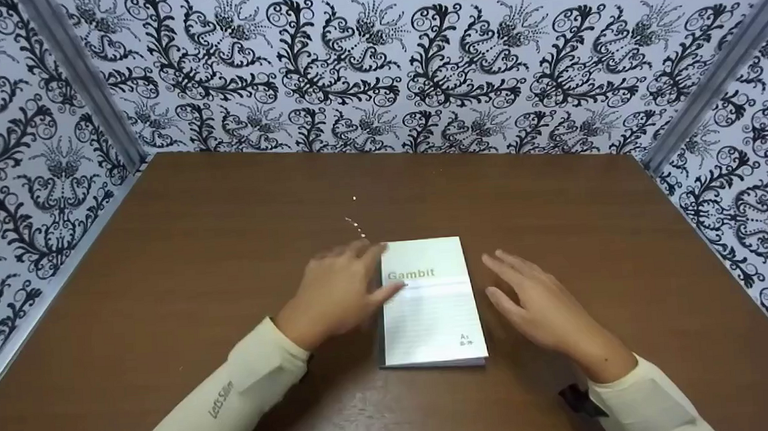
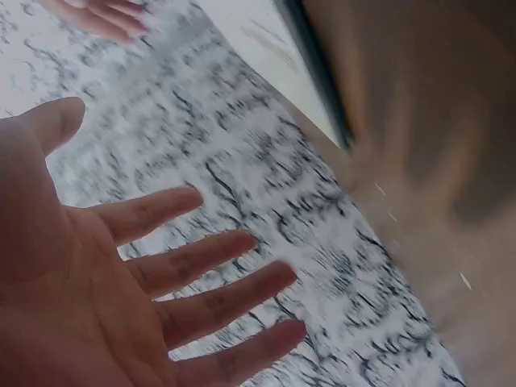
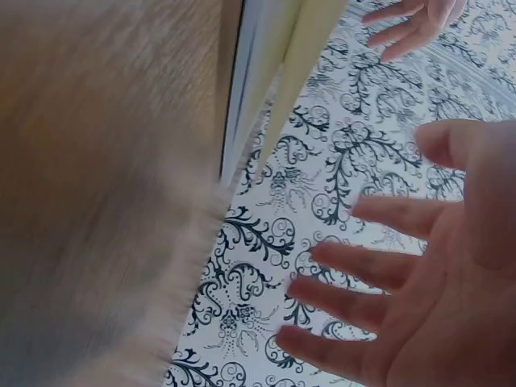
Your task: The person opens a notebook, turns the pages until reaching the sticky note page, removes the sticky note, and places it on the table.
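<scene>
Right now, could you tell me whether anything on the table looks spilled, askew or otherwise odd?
A few small pale specks lie scattered on the brown table just beyond the white Gambit booklet, like crumbs. The booklet lies flat, slightly askew to the table edge. Both hands, left hand and right hand, are open beside it.

Booklet flat on the tabletop, near the middle, closer to the near edge than the far one. Left hand just left of the booklet, fingers spread and reaching over its left edge. Right hand just right of the booklet, apart from it, fingers straight. Small specks on the tabletop just beyond the booklet's far left corner. Walls closing the tabletop on the left, far and right sides.
</scene>
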Available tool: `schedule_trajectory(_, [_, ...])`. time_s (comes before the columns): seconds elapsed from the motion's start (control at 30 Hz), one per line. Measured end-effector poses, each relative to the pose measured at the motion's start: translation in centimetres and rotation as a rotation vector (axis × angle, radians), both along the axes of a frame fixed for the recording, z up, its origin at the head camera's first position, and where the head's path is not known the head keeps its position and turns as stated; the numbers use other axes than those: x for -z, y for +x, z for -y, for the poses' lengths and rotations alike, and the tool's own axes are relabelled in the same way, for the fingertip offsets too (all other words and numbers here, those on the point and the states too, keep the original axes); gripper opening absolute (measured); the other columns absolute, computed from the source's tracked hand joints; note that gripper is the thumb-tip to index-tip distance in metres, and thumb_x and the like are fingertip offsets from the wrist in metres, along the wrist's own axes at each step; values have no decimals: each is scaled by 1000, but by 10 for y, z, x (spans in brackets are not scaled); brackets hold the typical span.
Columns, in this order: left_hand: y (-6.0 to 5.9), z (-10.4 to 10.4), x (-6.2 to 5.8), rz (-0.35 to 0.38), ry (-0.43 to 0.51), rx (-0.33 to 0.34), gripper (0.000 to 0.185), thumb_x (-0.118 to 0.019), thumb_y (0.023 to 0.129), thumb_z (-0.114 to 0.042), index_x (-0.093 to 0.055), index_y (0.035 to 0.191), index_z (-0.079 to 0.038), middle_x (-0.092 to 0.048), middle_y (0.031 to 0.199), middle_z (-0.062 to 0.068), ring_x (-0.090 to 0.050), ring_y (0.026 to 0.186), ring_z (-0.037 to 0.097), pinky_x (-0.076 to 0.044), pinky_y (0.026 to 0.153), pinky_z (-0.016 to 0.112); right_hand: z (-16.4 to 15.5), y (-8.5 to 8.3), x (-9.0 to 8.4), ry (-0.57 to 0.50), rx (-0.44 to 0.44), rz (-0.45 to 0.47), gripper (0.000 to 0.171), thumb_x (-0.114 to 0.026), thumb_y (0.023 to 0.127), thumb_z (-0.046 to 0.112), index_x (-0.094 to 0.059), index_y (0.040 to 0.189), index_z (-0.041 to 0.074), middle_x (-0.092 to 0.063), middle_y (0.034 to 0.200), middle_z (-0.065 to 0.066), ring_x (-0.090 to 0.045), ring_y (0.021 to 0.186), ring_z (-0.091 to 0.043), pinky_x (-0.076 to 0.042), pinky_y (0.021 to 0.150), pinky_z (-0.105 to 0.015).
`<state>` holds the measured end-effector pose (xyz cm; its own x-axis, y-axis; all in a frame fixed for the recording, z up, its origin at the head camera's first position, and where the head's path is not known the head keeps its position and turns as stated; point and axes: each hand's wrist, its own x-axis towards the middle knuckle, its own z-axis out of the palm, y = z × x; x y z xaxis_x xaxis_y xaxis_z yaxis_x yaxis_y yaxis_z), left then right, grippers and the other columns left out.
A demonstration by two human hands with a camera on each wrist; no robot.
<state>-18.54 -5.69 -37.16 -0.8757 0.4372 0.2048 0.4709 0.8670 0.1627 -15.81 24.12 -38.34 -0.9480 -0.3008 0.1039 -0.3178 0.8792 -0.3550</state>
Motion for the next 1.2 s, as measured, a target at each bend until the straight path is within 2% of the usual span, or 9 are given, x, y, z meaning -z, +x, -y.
schedule_trajectory(0.13, [23,-18,8,-37,-57,141,67,-55,91,-64,-56,141,-20,-63,135,12,-66,112,35,-55,80,54,-3,8,8,4,-103,52,49,-56,94,10,-53,143,7,-49,150,-18,-48,139,-38,-39,110,-57])
schedule_trajectory(0.23, [33,-25,13,-20,-135,164,74,-58,87,-68,-53,144,-21,-59,141,12,-66,114,36,-56,80,52,-3,9,13,21,-168,107,56,-55,92,8,-48,148,7,-45,154,-18,-44,141,-37,-38,111,-56])
schedule_trajectory(0.37, [37,-29,20,-4,-244,160,88,-61,80,-76,-48,148,-22,-54,146,15,-65,114,39,-56,81,50,-5,9,14,48,-211,177,61,-57,94,12,-40,152,7,-36,159,-19,-36,146,-39,-35,113,-57])
schedule_trajectory(0.53, [43,-28,30,6,-335,187,101,-64,73,-80,-46,147,-15,-57,139,20,-69,90,37,-57,68,43,-8,10,18,63,-225,243,68,-63,96,24,-35,154,2,-32,161,-20,-30,149,-40,-32,114,-58])
schedule_trajectory(0.63, [44,-28,34,-31,-321,210,96,-69,74,-74,-49,143,-10,-60,130,20,-68,77,33,-55,61,41,-9,9,18,58,-220,255,70,-64,95,29,-36,153,0,-32,160,-22,-28,149,-41,-30,115,-58])
schedule_trajectory(0.8, [41,-29,33,-89,-285,206,83,-72,78,-66,-53,136,-9,-65,114,15,-65,67,30,-52,55,39,-10,9,19,43,-217,281,78,-65,94,44,-35,154,3,-29,162,-20,-23,151,-41,-28,116,-58])
schedule_trajectory(0.97, [41,-26,32,-68,-259,221,81,-72,79,-63,-54,134,-6,-67,101,13,-65,66,29,-52,55,40,-9,10,22,17,-241,281,79,-67,93,41,-33,155,5,-24,164,-21,-19,152,-42,-25,117,-59])
schedule_trajectory(1.07, [40,-24,32,-47,-261,232,82,-71,81,-62,-53,137,-5,-68,100,13,-67,70,28,-53,57,40,-8,10,23,16,-239,278,80,-68,93,38,-31,157,9,-22,165,-18,-17,154,-40,-24,118,-58])
schedule_trajectory(1.2, [38,-23,29,-65,-246,272,77,-72,82,-58,-53,135,-5,-68,92,10,-67,69,25,-52,55,37,-4,13,23,36,-241,254,78,-65,93,49,-33,157,16,-22,165,-16,-18,154,-38,-25,118,-58])
